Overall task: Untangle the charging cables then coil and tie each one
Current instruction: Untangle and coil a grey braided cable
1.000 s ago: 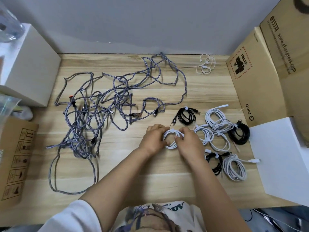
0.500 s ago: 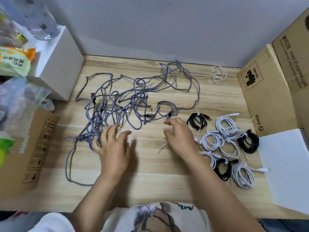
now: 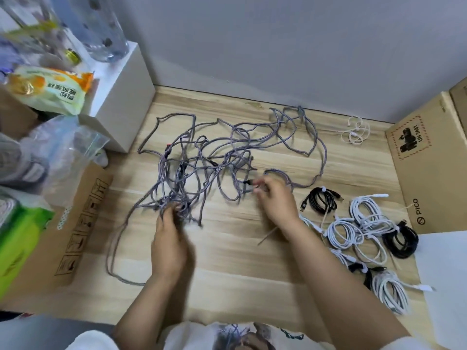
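A big tangle of grey braided cables (image 3: 214,157) sprawls over the middle of the wooden table (image 3: 227,274). My left hand (image 3: 170,238) grips a bunch of strands at the tangle's near left part. My right hand (image 3: 275,198) pinches a cable end with a dark plug at the tangle's right side. Several coiled and tied cables lie to the right: white coils (image 3: 364,223), a black coil (image 3: 322,199), another black coil (image 3: 400,239) and a white coil (image 3: 390,291) near the front edge.
A loose thin white cable (image 3: 355,130) lies at the back right. Cardboard boxes (image 3: 429,157) stand on the right, a white box (image 3: 444,279) in front of them. On the left are a white box (image 3: 121,97), bags, bottles and a flat carton (image 3: 70,228). A thin tie (image 3: 269,234) lies near my right wrist.
Both hands let go of the small white coil and moved left to the grey tangle. My left hand now grips strands; my right hand pinches a plug end. The view shifted left.
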The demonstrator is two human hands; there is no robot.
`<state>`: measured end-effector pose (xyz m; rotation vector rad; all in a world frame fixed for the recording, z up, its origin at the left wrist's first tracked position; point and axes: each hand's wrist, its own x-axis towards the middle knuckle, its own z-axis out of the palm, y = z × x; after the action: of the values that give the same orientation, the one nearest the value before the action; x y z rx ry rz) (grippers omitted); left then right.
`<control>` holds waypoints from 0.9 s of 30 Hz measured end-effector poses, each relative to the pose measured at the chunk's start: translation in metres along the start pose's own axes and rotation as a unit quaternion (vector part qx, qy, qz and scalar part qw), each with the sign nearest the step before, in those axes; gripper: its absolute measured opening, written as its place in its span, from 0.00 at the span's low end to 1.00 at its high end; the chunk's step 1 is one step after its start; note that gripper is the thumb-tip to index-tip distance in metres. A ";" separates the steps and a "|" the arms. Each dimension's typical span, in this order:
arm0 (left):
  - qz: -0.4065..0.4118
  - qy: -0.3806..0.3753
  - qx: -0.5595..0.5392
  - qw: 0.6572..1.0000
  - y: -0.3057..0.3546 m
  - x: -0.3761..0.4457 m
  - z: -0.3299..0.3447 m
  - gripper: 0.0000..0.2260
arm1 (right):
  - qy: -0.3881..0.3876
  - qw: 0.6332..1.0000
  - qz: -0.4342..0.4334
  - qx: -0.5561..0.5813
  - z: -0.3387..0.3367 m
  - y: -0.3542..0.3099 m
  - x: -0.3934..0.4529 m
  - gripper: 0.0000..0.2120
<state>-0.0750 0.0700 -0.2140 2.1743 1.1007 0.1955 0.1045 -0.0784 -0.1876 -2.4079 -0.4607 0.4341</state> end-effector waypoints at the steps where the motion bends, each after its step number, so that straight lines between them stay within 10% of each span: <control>1: 0.022 0.003 -0.043 0.999 0.004 0.007 -0.007 0.26 | 0.023 0.997 0.001 0.072 -0.005 -0.005 0.000 0.07; 5: -0.006 -0.047 -0.337 0.940 0.046 0.032 -0.041 0.23 | 0.086 0.945 0.003 0.316 -0.031 -0.031 -0.002 0.09; 9: -0.008 -0.099 -0.495 0.863 0.097 0.033 -0.071 0.22 | 0.064 0.964 -0.040 0.254 -0.043 -0.050 -0.003 0.12; 13: 0.026 -0.112 -0.519 0.847 0.119 0.021 -0.078 0.22 | 0.074 0.989 -0.084 0.094 -0.039 -0.071 -0.022 0.14; 20: 0.076 -0.223 -0.454 0.859 0.130 0.008 -0.075 0.23 | -0.198 0.905 0.006 0.376 -0.026 -0.109 -0.068 0.36; 27: 0.054 -0.189 -0.396 0.897 0.112 0.037 -0.081 0.19 | -0.069 0.840 0.070 0.534 -0.069 -0.078 -0.055 0.12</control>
<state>-0.0121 0.0933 -0.0882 1.4442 0.5323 0.2110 0.0679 -0.0816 -0.0757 -1.3177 -0.0375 0.6981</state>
